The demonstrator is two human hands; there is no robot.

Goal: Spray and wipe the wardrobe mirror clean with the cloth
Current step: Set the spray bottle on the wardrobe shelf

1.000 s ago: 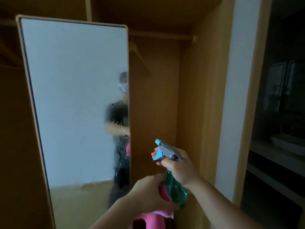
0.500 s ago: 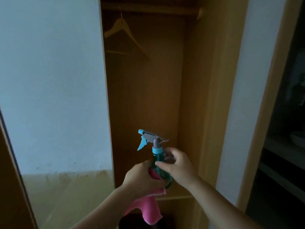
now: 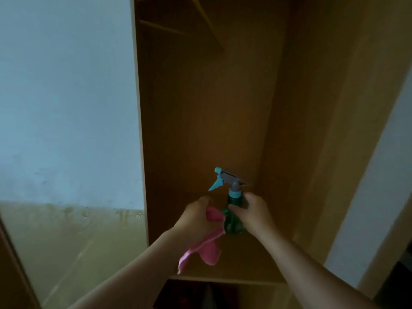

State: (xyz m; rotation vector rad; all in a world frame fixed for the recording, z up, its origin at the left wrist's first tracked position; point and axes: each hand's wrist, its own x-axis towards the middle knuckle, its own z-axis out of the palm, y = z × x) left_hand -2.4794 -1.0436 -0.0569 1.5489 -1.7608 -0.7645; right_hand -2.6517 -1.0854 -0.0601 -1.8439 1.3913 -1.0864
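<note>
Filling the middle and right of the view, the open orange-brown wooden wardrobe (image 3: pixel 211 119) shows its back panel. Its tall wood-framed mirror (image 3: pixel 66 108) stands at the left, smudged low down. Before the wardrobe, the right hand (image 3: pixel 252 210) curls round the neck of an upright green translucent spray bottle (image 3: pixel 233 223) with a blue-and-grey trigger head. Close against the bottle, the left hand (image 3: pixel 196 217) clutches a pink cloth (image 3: pixel 207 250), which hangs below the fist.
</note>
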